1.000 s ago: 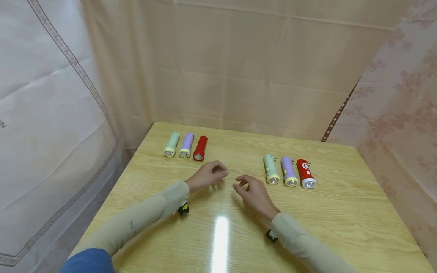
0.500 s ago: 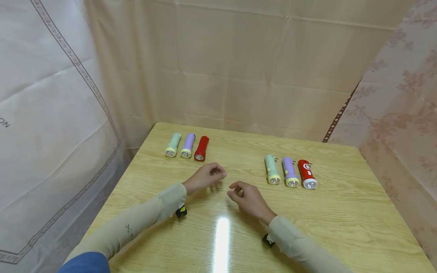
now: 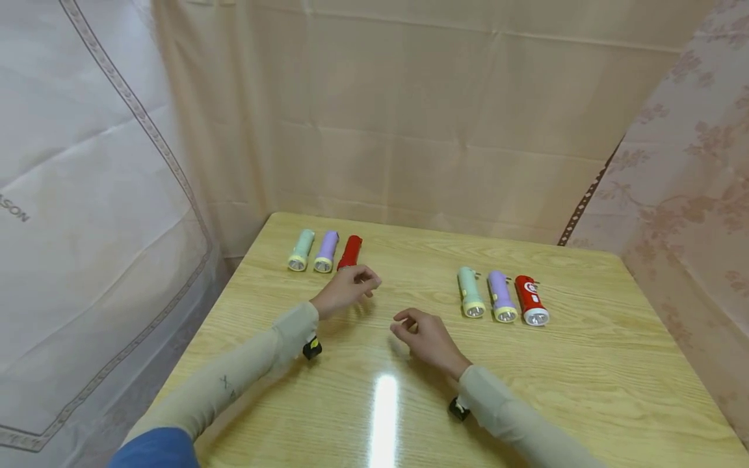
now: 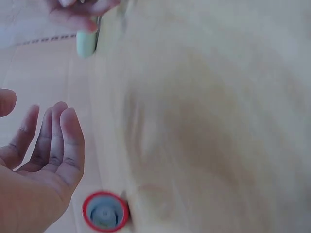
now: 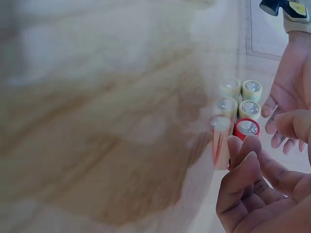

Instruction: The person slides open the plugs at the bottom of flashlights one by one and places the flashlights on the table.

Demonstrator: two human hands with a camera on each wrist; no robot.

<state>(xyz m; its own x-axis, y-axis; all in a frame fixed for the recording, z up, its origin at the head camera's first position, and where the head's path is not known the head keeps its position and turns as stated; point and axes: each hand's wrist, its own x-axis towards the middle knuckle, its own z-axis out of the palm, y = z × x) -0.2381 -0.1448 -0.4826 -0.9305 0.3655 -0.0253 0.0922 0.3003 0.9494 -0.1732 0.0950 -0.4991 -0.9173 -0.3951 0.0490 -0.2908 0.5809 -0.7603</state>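
Observation:
Just in front of the left-hand red flashlight [image 3: 351, 251], my left hand [image 3: 345, 290] hovers with loosely bent fingers and holds nothing; it hides part of that flashlight's head. My right hand [image 3: 430, 339] is over the middle of the table, fingers softly curled around air. Left of the red flashlight lie a purple flashlight [image 3: 326, 251] and a mint green flashlight [image 3: 301, 250]. A second row on the right has a mint flashlight [image 3: 471, 291], a purple flashlight [image 3: 501, 296] and a red flashlight with a white rim [image 3: 531, 299]. In the left wrist view, my left fingers [image 4: 56, 133] are spread apart from the red-rimmed flashlight [image 4: 105, 211].
The wooden table [image 3: 585, 377] carries both rows and shows a bright light reflection [image 3: 383, 416] near its front. A beige curtain [image 3: 409, 123] hangs behind it, with a pale cloth [image 3: 88, 214] on the left and a floral cloth [image 3: 696, 214] on the right.
My left hand has moved slightly away from me, toward the left-hand red flashlight, and now overlaps its head. My right hand has shifted a little left. The flashlights stay in their places.

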